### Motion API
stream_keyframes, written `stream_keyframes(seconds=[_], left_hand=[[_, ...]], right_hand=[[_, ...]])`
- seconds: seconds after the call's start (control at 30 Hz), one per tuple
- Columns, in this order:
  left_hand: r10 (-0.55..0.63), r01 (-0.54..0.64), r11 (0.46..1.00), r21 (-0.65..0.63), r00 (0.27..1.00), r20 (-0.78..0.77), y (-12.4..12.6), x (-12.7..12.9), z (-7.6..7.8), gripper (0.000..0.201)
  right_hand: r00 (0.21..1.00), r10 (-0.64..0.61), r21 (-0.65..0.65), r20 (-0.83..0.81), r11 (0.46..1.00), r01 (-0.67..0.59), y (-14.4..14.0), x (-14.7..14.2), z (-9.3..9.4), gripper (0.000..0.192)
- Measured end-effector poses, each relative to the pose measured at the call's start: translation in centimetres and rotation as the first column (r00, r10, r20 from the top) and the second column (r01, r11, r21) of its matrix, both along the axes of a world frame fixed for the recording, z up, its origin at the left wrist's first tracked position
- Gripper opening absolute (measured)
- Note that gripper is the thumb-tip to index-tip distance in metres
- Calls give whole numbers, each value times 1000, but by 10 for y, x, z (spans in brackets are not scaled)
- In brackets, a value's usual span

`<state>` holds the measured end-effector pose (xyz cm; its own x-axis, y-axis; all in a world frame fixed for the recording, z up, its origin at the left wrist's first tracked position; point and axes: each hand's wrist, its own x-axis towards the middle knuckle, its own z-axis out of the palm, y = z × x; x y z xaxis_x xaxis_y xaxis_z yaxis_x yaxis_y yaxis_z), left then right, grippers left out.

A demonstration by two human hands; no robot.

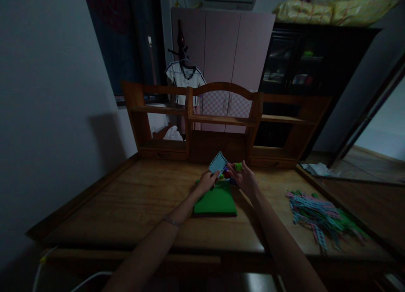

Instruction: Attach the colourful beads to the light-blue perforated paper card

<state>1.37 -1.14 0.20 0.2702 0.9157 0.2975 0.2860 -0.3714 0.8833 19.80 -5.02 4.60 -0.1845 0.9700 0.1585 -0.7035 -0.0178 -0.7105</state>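
Kinda dim over this counter (142,199): left hand (207,182) pinching a pale card (217,163) near a green pad (215,201), right hand (248,181) pinching a small green bit (238,166).

Dim light, pale wall (47,114), 1 pinkish wardrobe (221,47), 1 black cabinet (335,60)

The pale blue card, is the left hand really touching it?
Touching. The head view shows the left hand holding the pale blue card near its lower edge, with the thumb against it.
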Motion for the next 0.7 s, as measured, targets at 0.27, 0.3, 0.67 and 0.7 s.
stream_keyframes(seconds=[0.27,0.3,0.67,0.7], left_hand=[[-12,12,1000,13,1000,7,-3,0,3,53],[-12,12,1000,7,1000,8,-3,0,3,53],[67,-71,996,44,993,102,-6,-3,11,47],[79,-86,995,49,988,132,-6,-3,12,46]], right_hand=[[1000,7,-19,-1,1000,-7,3,1,-3,25],[1000,10,-22,-1,1000,-10,3,1,-3,25],[1000,6,-47,6,999,-5,3,1,-4,23],[1000,3,-51,5,999,-3,3,1,-3,23]])
